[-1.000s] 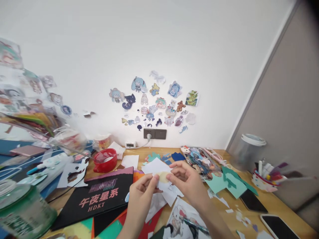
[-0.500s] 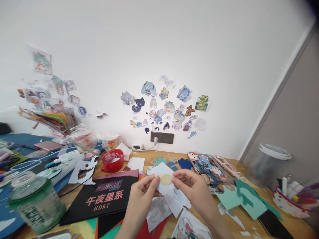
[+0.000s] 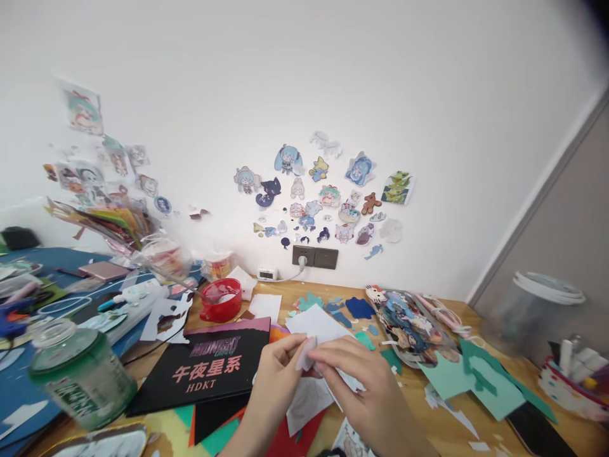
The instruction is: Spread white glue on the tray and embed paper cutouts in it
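Observation:
Over the middle of the desk, my left hand [image 3: 281, 367] pinches a small white paper cutout [image 3: 305, 355] between thumb and fingers. My right hand [image 3: 364, 376] is closed at the cutout's right edge, its fingertips on the paper. The cutout is turned on edge, partly covered by the fingers. Behind the hands lies a blank white sheet [image 3: 318, 324]. Below them is a sheet with a pencil drawing [image 3: 308, 406], resting over red paper [image 3: 307, 433].
To the left are a black folder [image 3: 204, 368], a green glass jar [image 3: 80, 374] and a red bowl [image 3: 221, 311]. On the right are a tray of cutouts [image 3: 409, 324], teal paper [image 3: 495, 384], a dark phone [image 3: 540, 431] and a pen holder [image 3: 568, 387].
The cutout has turned from showing a pale yellow oval face-on to being edge-on and white. My right hand has rotated over, its back now facing me. The view has shifted slightly.

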`<state>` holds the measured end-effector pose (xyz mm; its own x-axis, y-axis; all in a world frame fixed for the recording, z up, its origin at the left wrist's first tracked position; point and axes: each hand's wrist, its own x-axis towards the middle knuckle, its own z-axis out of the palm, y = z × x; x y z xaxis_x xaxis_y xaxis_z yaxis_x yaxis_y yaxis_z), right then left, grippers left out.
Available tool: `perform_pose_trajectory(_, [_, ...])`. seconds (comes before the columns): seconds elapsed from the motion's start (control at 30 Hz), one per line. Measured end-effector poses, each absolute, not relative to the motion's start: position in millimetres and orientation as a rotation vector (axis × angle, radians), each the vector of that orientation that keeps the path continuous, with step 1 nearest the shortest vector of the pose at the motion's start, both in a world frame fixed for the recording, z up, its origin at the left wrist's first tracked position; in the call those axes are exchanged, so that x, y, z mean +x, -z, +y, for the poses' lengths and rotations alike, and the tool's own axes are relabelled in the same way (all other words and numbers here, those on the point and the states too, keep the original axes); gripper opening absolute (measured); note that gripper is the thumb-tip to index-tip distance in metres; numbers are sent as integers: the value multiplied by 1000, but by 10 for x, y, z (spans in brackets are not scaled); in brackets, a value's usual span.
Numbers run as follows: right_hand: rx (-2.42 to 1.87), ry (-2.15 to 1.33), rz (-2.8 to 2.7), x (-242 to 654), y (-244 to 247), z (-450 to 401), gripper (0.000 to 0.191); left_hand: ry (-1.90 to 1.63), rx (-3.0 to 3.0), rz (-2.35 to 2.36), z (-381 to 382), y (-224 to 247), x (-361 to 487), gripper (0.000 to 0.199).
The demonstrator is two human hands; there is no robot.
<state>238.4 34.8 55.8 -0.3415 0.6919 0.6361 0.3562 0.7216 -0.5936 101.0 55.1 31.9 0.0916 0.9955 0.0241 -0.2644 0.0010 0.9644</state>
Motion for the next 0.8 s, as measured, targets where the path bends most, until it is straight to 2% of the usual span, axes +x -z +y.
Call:
perform_pose_trajectory(0.17, [-847,-334,-1980,2353,-531,328,25,-1182,980,883,534,-334,997,21])
perform_pose_trajectory(0.33, [-992,-388,-1959,2346,-529,305,42,-1241,1055,929,532,-334,991,22])
perform_pose_trajectory(0.53, [-1131,-453,-1750,2398,-463,377,11,-1276,1064,983,535,-322,982,27])
perform_pose_trajectory(0.8, [-1208,-759,-1445,2510,-539,459,15,-1275,992,1032,566,-322,1003,37])
